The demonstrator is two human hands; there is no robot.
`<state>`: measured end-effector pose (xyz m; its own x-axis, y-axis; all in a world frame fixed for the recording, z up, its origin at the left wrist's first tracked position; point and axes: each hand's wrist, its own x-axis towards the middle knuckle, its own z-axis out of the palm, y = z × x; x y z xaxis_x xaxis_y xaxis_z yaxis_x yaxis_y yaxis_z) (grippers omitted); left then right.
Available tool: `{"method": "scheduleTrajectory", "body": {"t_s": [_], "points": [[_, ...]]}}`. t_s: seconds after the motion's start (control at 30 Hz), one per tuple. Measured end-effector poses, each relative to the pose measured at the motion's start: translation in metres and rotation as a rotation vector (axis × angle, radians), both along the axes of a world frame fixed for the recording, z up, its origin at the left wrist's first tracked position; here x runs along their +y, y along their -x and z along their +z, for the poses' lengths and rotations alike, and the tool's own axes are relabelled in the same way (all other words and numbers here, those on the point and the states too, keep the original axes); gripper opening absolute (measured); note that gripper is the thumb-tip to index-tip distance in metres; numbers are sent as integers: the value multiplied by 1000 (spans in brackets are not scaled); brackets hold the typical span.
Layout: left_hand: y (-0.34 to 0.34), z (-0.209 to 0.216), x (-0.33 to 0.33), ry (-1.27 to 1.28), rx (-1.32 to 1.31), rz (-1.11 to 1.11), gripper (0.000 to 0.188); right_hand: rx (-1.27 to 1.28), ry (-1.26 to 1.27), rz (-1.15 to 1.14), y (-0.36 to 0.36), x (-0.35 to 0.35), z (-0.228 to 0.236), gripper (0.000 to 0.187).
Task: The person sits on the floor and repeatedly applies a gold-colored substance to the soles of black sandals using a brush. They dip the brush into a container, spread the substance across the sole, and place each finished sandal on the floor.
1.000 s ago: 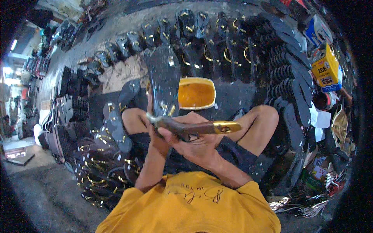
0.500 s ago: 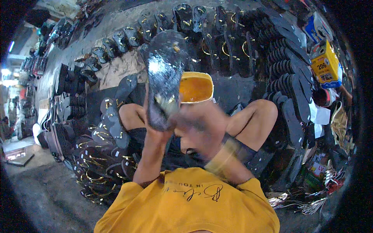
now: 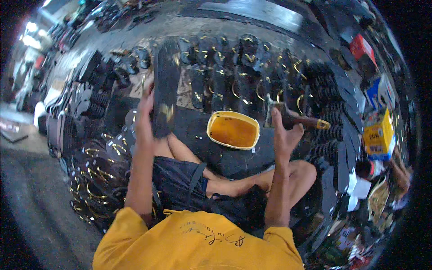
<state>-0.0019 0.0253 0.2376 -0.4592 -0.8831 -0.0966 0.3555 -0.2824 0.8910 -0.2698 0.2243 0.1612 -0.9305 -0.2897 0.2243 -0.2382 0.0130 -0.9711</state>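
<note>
My left hand (image 3: 146, 110) grips a dark flip-flop sole (image 3: 165, 85) by its edge and holds it upright, blurred by motion. Metallic gold bits show on the sole. In my right hand (image 3: 288, 135) is a brush (image 3: 307, 121) with a brown wooden handle, which points right. Its pale, blurred head sits at the left end, and part of the brush is hidden by my fingers. Between my hands, on the dark mat, stands a cream tub (image 3: 233, 147) of amber liquid. Neither hand touches it.
Rows of black flip-flops with gold straps (image 3: 240, 90) lie beyond the tub. Stacks of dark soles (image 3: 326, 90) line the right side. More gold-strapped flip-flops (image 3: 96, 180) are piled at left. A yellow box (image 3: 379, 135) stands at far right. My crossed legs (image 3: 234, 185) lie below the tub.
My right hand has swung away to the right with the brush. My left hand has moved left with the sole and turned it more edge-on. The view has shifted, showing more floor beyond.
</note>
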Motion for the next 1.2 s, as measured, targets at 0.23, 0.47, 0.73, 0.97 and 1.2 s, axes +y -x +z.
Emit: {"method": "scheduleTrajectory", "body": {"t_s": [0.23, 0.47, 0.73, 0.97, 1.2], "points": [[-38, -223, -246, -263, -372, 281, 23, -203, -130, 90, -33, -13, -14, 22], [2, -246, -244, -31, -1179, 298, 38, -209, -277, 49, -15, -1, -38, 28], [-123, -181, -177, 614, -1807, -231, 99, -172, -216, -100, 9, 13, -20, 40], [-162, -82, -156, 472, -1970, -67, 64, 244, -677, 390, -49, -18, -15, 24], [-213, -20, -82, 709, -1304, 568, 54, 282, -559, 268, -48, -3, -33, 24]]}}
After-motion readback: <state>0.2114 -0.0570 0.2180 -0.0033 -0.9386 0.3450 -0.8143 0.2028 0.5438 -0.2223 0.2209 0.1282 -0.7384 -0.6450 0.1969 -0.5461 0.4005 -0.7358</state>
